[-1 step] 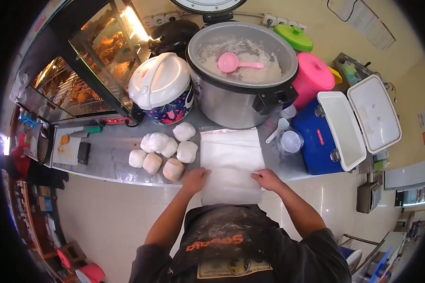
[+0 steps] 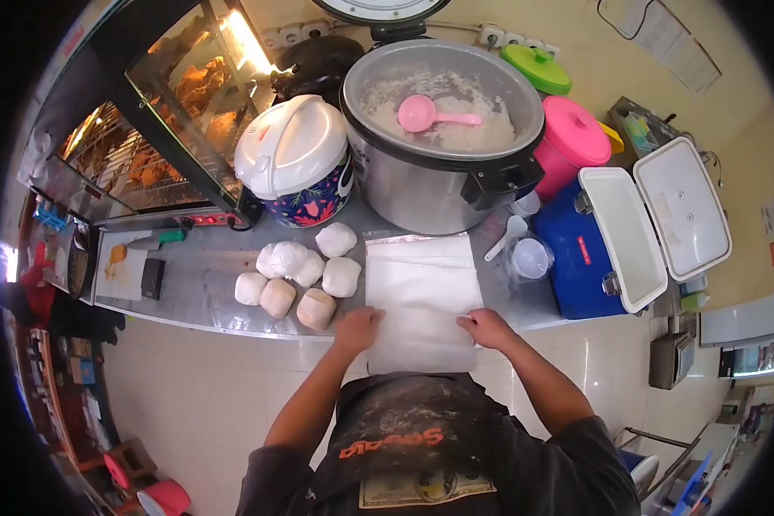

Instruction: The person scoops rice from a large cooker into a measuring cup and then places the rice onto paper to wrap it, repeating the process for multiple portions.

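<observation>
A stack of white wrapping paper sheets (image 2: 423,297) lies on the metal counter in front of me, its near end hanging past the edge. My left hand (image 2: 359,328) pinches the stack's left side, and my right hand (image 2: 486,328) is closed on the right side at about the same height. Left of the paper sit several rounded, pale bundles (image 2: 341,277) that look wrapped. Just beyond it stands a large open rice cooker (image 2: 404,185) with white rice (image 2: 490,129) inside. A pink ladle (image 2: 417,113) rests on the rice.
A lidded floral rice cooker (image 2: 292,155) and a lit glass display case (image 2: 189,112) of fried food stand left. To the right are a white spoon (image 2: 507,236), clear plastic cups (image 2: 531,258), an open blue cooler box (image 2: 568,249) and a pink lidded container (image 2: 574,138).
</observation>
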### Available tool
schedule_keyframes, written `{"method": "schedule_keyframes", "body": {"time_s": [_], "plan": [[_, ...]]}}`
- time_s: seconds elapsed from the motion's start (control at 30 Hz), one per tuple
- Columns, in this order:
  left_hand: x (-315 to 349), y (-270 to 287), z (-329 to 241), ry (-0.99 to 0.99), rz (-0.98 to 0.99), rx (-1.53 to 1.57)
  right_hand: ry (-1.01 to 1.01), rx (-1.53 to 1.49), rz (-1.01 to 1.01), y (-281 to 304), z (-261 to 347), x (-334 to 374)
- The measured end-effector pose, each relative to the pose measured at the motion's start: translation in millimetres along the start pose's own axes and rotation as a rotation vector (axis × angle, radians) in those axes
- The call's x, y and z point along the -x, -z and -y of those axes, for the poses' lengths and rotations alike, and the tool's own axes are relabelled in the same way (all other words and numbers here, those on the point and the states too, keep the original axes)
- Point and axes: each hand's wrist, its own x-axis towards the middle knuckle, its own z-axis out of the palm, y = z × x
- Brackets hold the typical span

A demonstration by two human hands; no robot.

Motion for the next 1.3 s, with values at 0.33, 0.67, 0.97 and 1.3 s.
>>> {"method": "schedule_keyframes", "body": {"time_s": [0.33,0.67,0.97,1.3], "plan": [[71,-9,-25,-0.906,-0.080,-0.551,0.329,0.500,-0.336,17,88,-72],[63,-4,-48,-0.756,-0.056,-0.488,0.578,0.454,-0.048,40,111,-64],[29,10,-53,-0.223,0.151,-0.254,0.736,0.635,-0.329,-37,71,22],[37,-31,-8,-0.650,-0.273,-0.273,0.623,0.303,-0.660,-88,28,39]]}}
